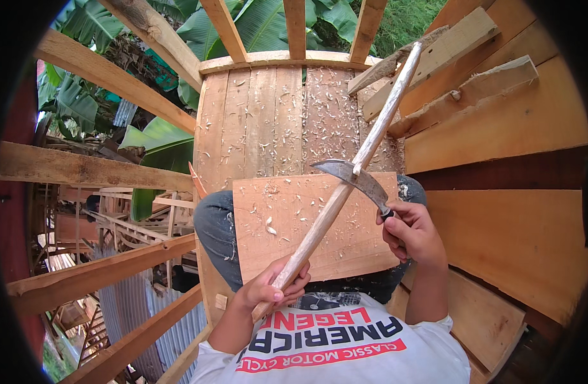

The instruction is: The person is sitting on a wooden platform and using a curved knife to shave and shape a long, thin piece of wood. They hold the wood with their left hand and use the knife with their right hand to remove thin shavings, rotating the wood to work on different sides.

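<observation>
My left hand [280, 281] is wrapped round the lower end of a long, pale, whittled wooden stick [326, 221], which slants up and away to the right. In my right hand [411, 233] is the dark handle of a curved knife [364, 182], its sickle-like blade lying across the middle of the stick. A small pale curl of wood stands where blade and stick meet. Under them a flat wooden board [255, 240] rests across my lap, with several shavings [270, 225] scattered on it.
Shavings litter the plank floor [262, 121] ahead of me. Wooden rails [95, 169] with gaps between them run along the left and front. Rough boards [466, 96] lean at the right beside a plank wall [505, 237]. Banana leaves [262, 32] hang beyond the rails.
</observation>
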The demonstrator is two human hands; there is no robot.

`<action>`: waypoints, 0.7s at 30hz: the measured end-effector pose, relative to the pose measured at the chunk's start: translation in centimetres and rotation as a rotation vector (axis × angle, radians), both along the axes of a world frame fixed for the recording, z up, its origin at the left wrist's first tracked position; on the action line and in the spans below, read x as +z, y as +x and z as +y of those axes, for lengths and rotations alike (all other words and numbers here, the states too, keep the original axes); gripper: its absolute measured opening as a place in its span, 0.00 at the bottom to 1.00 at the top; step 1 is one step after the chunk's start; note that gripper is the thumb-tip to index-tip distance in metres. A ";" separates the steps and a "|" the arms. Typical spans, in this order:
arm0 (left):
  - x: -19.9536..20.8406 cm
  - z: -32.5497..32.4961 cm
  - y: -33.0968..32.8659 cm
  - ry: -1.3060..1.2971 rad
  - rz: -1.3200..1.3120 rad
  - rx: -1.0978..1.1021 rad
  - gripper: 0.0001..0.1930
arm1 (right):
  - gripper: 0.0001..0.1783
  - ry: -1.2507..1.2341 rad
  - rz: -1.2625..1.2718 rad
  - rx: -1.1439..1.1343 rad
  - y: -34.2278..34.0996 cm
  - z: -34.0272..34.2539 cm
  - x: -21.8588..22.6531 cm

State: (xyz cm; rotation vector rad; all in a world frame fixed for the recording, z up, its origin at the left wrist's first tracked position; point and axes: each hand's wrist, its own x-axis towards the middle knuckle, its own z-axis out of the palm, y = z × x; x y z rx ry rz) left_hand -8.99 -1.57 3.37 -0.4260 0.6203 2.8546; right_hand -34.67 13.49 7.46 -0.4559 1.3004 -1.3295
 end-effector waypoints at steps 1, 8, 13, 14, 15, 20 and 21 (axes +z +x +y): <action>0.1 0.1 0.0 -0.014 0.004 0.002 0.32 | 0.10 0.019 -0.042 0.108 0.6 0.3 0.0; -0.5 0.4 0.4 -0.045 0.016 -0.011 0.32 | 0.09 0.057 -0.110 -0.011 1.5 0.0 0.0; -0.1 -0.2 0.2 -0.046 0.013 0.007 0.32 | 0.08 0.004 -0.050 0.153 2.5 -0.4 0.0; -0.3 -0.1 0.1 -0.051 0.019 -0.006 0.32 | 0.07 0.022 -0.091 0.061 2.1 -0.7 0.2; -0.7 0.1 0.1 -0.056 0.025 -0.019 0.32 | 0.07 0.040 -0.133 -0.032 1.8 -0.9 0.3; -0.5 -0.1 0.7 0.040 -0.001 0.010 0.31 | 0.07 0.037 -0.001 -0.069 0.4 0.1 -0.7; -0.5 0.0 0.4 0.059 -0.008 0.020 0.31 | 0.08 0.023 -0.003 -0.111 1.2 -0.5 -1.1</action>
